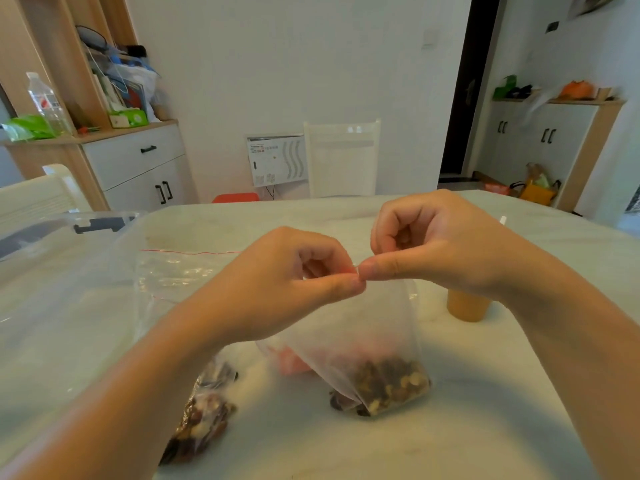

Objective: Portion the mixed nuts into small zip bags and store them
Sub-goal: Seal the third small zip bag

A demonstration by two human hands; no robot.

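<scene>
A small clear zip bag (374, 341) stands upright on the white table (485, 427), with mixed nuts (391, 382) settled in its bottom. My left hand (294, 271) and my right hand (426, 244) both pinch its top edge, thumbs and fingertips meeting at the middle of the seal. A second bag of nuts (204, 414) lies flat under my left forearm. An empty zip bag with a red seal line (180, 268) lies on the table to the left. Something pink (291, 362) shows behind the held bag, blurred.
A clear plastic storage box with a dark latch (69, 233) sits at the table's left. A yellow cylinder (467, 306) stands under my right wrist. A white chair (343, 157) faces the far edge, and cabinets line both walls.
</scene>
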